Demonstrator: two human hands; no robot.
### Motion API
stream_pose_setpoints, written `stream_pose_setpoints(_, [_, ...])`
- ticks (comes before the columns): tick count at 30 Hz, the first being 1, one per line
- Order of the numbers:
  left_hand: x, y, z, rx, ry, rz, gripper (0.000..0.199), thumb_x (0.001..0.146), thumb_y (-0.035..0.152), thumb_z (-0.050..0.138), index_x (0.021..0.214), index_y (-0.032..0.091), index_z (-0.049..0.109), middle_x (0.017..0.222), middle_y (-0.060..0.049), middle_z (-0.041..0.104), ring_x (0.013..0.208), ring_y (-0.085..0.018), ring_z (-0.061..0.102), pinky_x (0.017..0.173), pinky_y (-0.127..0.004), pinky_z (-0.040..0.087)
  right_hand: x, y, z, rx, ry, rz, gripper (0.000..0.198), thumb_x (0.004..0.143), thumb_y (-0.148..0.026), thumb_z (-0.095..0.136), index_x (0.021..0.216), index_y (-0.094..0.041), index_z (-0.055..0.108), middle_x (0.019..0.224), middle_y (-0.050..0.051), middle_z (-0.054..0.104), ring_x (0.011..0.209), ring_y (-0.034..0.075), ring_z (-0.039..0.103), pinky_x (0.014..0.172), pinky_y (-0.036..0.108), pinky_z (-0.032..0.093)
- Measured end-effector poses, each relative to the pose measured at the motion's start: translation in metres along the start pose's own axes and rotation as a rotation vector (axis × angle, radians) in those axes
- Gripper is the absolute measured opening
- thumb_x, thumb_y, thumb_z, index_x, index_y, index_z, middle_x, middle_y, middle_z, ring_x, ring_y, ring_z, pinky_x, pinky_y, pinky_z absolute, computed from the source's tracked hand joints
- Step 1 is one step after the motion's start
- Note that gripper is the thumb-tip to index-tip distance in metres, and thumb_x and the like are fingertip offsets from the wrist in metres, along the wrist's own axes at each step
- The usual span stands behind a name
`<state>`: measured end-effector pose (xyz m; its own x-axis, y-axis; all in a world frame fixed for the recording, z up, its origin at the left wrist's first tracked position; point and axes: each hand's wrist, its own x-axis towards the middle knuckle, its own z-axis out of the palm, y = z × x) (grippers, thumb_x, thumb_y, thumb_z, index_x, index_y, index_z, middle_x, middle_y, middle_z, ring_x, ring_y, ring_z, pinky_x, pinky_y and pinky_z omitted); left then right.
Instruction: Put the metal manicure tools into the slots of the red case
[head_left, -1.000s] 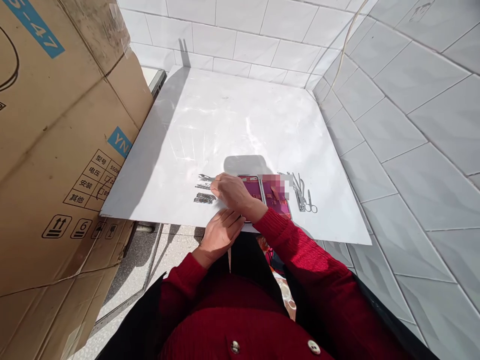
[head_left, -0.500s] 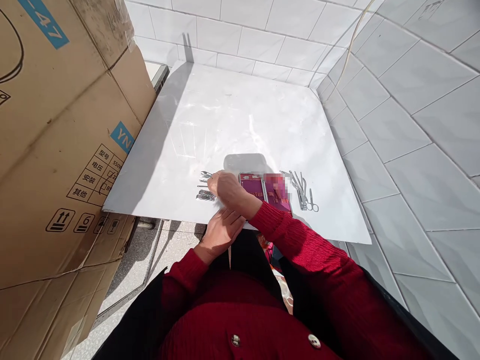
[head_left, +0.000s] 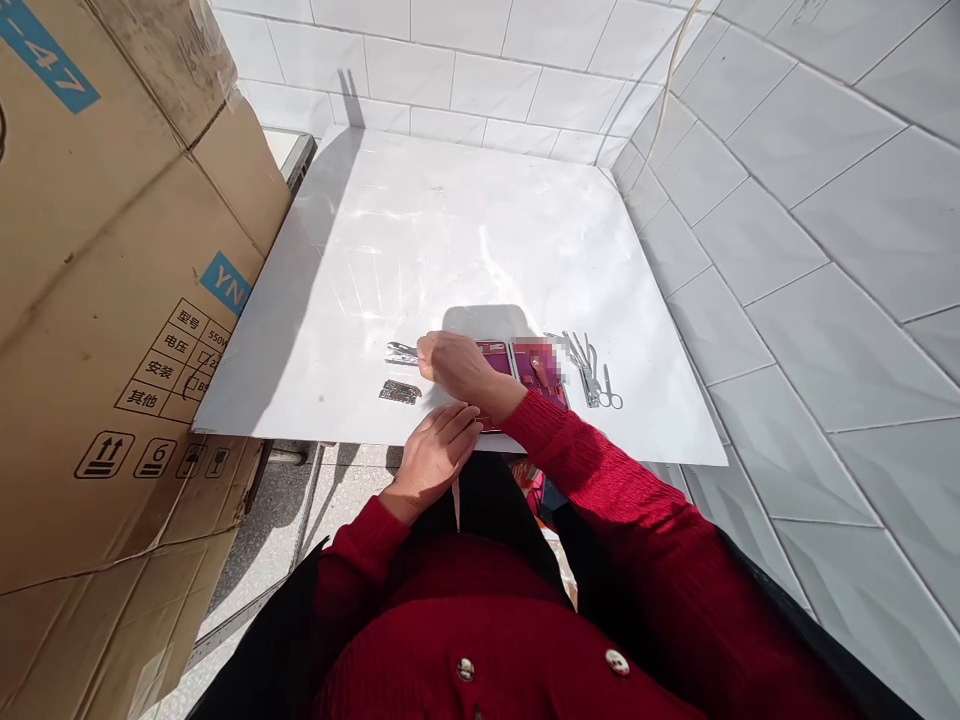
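Note:
My right hand [head_left: 454, 362] reaches across above my left, its fingers curled at the right ends of some thin metal manicure tools [head_left: 401, 353]. The tool tips stick out to the left; the grip itself is hidden. My left hand [head_left: 435, 455] is closed at the near edge of an open manicure case [head_left: 538, 362] with a purple-red lining, its fingertips on that edge. Both the hand and my right forearm cover part of the case. Several nail clippers [head_left: 400, 391] lie just left of my left hand. Right of the case are more silvery tools [head_left: 583, 362] and small scissors [head_left: 610, 392].
The white tabletop [head_left: 450, 230] stretches back to a tiled wall [head_left: 420, 70]. A large cardboard box [head_left: 135, 250] stands along its left side. Another tiled wall [head_left: 810, 240] bounds the right, with a thin cable [head_left: 671, 75] hanging in the corner.
My right hand has shifted slightly away from my left hand, up at the tools, which now look bunched closer together. The nail clippers show more fully. The whole view has moved a little.

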<state>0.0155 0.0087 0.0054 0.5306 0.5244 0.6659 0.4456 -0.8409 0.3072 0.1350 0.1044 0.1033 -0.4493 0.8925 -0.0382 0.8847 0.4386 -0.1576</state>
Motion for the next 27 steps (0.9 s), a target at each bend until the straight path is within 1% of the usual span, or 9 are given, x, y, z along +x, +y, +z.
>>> stream_pose_setpoints(3, [0.001, 0.0, -0.001, 0.031, -0.024, 0.009, 0.022, 0.107, 0.017, 0.056, 0.122, 0.02, 0.071, 0.128, -0.011, 0.077, 0.129, -0.026, 0.069, 0.106, -0.045, 0.061, -0.011, 0.021, -0.002, 0.312, 0.099, 0.162, 0.015, 0.092, -0.008, 0.056, 0.086, -0.014, 0.067, 0.082, 0.006, 0.071, 0.072, 0.015, 0.057, 0.067, 0.028, 0.039])
stream_pose_setpoints(5, [0.001, 0.0, -0.002, 0.033, -0.051, 0.011, 0.023, 0.107, 0.016, 0.055, 0.122, 0.019, 0.071, 0.13, -0.011, 0.076, 0.13, -0.026, 0.068, 0.107, -0.045, 0.061, -0.021, 0.037, 0.002, 0.565, 0.144, 0.278, 0.014, 0.089, -0.011, 0.06, 0.077, -0.017, 0.063, 0.071, 0.001, 0.066, 0.065, 0.013, 0.056, 0.063, 0.026, 0.04])
stream_pose_setpoints(7, [0.002, 0.0, -0.002, 0.024, -0.084, -0.002, 0.025, 0.106, 0.016, 0.054, 0.123, 0.02, 0.071, 0.131, -0.011, 0.076, 0.131, -0.025, 0.068, 0.108, -0.045, 0.06, -0.031, 0.05, 0.008, 0.828, 0.161, 0.371, 0.013, 0.088, -0.014, 0.06, 0.076, -0.018, 0.06, 0.063, -0.004, 0.061, 0.056, 0.011, 0.052, 0.057, 0.024, 0.041])
stream_pose_setpoints(9, [0.002, 0.0, -0.002, 0.019, -0.104, -0.03, 0.026, 0.106, 0.016, 0.054, 0.124, 0.022, 0.071, 0.131, -0.009, 0.076, 0.132, -0.024, 0.067, 0.111, -0.045, 0.058, -0.04, 0.06, 0.014, 1.046, 0.183, 0.412, 0.002, 0.086, -0.016, 0.061, 0.085, -0.018, 0.062, 0.061, -0.006, 0.059, 0.05, 0.009, 0.05, 0.051, 0.022, 0.041])
stream_pose_setpoints(11, [0.001, -0.001, -0.002, 0.018, -0.098, -0.043, 0.027, 0.105, 0.016, 0.055, 0.126, 0.023, 0.071, 0.132, -0.008, 0.075, 0.132, -0.024, 0.067, 0.114, -0.044, 0.057, -0.046, 0.067, 0.018, 1.171, 0.229, 0.404, 0.023, 0.082, -0.016, 0.064, 0.105, -0.016, 0.066, 0.064, -0.008, 0.061, 0.05, 0.009, 0.051, 0.049, 0.021, 0.044])
stream_pose_setpoints(14, [-0.001, -0.003, -0.001, 0.007, -0.067, -0.018, 0.03, 0.105, 0.016, 0.055, 0.131, 0.024, 0.069, 0.134, -0.007, 0.075, 0.134, -0.023, 0.066, 0.117, -0.044, 0.054, -0.05, 0.07, 0.021, 1.222, 0.276, 0.385, 0.055, 0.079, -0.014, 0.065, 0.134, -0.014, 0.061, 0.066, -0.01, 0.062, 0.052, 0.009, 0.054, 0.05, 0.02, 0.046])
stream_pose_setpoints(16, [-0.001, -0.004, -0.002, 0.004, -0.052, -0.001, 0.032, 0.105, 0.016, 0.055, 0.133, 0.025, 0.067, 0.134, -0.007, 0.074, 0.134, -0.023, 0.066, 0.117, -0.044, 0.054, -0.049, 0.072, 0.022, 1.222, 0.273, 0.375, 0.063, 0.079, -0.014, 0.064, 0.141, -0.014, 0.059, 0.067, -0.01, 0.062, 0.054, 0.009, 0.055, 0.05, 0.02, 0.047])
stream_pose_setpoints(21, [0.002, -0.003, -0.002, 0.025, -0.038, -0.002, 0.03, 0.105, 0.016, 0.055, 0.13, 0.025, 0.068, 0.132, -0.006, 0.076, 0.132, -0.023, 0.068, 0.115, -0.044, 0.056, -0.047, 0.074, 0.025, 1.194, 0.277, 0.379, 0.065, 0.078, -0.009, 0.06, 0.143, -0.013, 0.06, 0.067, -0.009, 0.063, 0.055, 0.009, 0.056, 0.05, 0.019, 0.047])
stream_pose_setpoints(27, [0.005, -0.003, -0.003, 0.068, -0.01, 0.022, 0.023, 0.104, 0.016, 0.059, 0.123, 0.023, 0.07, 0.127, -0.007, 0.078, 0.129, -0.024, 0.07, 0.112, -0.042, 0.058, -0.047, 0.076, 0.019, 1.286, 0.263, 0.431, 0.059, 0.081, -0.002, 0.061, 0.139, -0.013, 0.062, 0.063, -0.01, 0.062, 0.05, 0.007, 0.053, 0.045, 0.017, 0.044])
